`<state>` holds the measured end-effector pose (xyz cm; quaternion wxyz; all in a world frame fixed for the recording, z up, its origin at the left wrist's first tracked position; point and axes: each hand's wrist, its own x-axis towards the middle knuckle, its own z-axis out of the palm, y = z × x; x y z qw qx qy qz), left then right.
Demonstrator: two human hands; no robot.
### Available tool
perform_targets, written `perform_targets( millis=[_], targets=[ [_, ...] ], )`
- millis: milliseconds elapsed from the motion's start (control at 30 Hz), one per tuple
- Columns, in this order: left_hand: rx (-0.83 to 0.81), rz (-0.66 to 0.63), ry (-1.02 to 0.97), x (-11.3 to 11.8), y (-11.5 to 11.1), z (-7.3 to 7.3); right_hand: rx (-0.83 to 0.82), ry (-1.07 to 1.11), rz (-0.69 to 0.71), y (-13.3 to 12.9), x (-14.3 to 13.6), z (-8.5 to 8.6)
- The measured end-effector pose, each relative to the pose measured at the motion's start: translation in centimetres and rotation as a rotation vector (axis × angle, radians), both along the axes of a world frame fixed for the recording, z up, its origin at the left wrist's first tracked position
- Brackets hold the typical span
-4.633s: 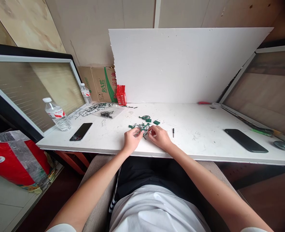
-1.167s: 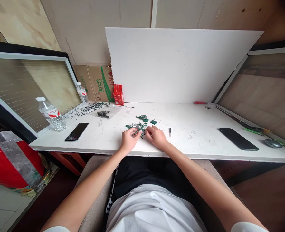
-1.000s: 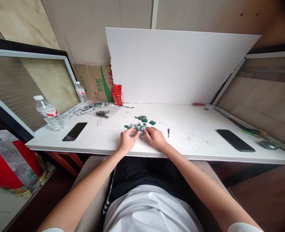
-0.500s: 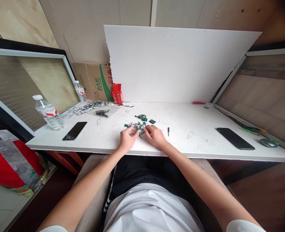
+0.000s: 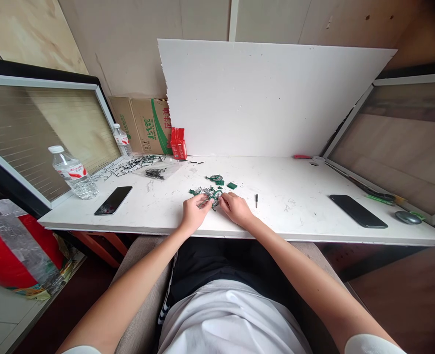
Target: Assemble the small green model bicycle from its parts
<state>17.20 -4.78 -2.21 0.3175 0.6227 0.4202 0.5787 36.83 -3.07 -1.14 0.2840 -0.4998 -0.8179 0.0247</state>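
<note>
Between my hands is a small green and grey plastic model with spoked wheels (image 5: 216, 195), which looks like a miniature bicycle or cart. My left hand (image 5: 195, 212) is closed on its left side, thumb and fingers pinching it low over the white table (image 5: 294, 191). From the other side my right hand (image 5: 236, 206) pinches at the wheel; fine detail at the fingertips is too small to make out. Just beyond lie a loose green wheel piece (image 5: 214, 178) and a flat green block (image 5: 232, 186). A small black screwdriver-like tool (image 5: 256, 200) lies right of my right hand.
A dark phone (image 5: 114, 200) and a water bottle (image 5: 75, 174) are at the left. Black part frames (image 5: 134, 165) and a plastic bag with dark parts (image 5: 156, 173) lie behind. A red box (image 5: 178, 143) stands at the back. Another black phone (image 5: 358, 211) lies right, near a mouse (image 5: 408, 217).
Hardly anything differs. The view has shifted very slightly, and both hands stay at the model with nearly the same grip.
</note>
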Motion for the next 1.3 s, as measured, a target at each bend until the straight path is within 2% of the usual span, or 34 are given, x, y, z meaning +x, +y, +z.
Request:
perform_targets(
  millis=[200, 567, 800, 1100, 1300],
  targets=[
    [0.009, 0.023, 0.006, -0.02, 0.08, 0.01, 0.006, 0.092, 0.021, -0.35, -0.09, 0.29],
    [0.007, 0.003, 0.007, 0.06, -0.13, 0.19, 0.018, 0.008, -0.002, -0.17, -0.13, 0.36],
    [0.018, 0.012, 0.009, -0.01, -0.02, -0.02, 0.02, 0.103, 0.008, -0.4, -0.17, 0.5],
    [-0.016, 0.01, -0.007, 0.06, 0.02, 0.01, 0.005, 0.025, -0.001, -0.27, -0.18, 0.53],
    [-0.002, 0.024, 0.0, 0.0, 0.13, -0.12, 0.042, 0.107, 0.02, -0.45, -0.13, 0.5]
  ],
)
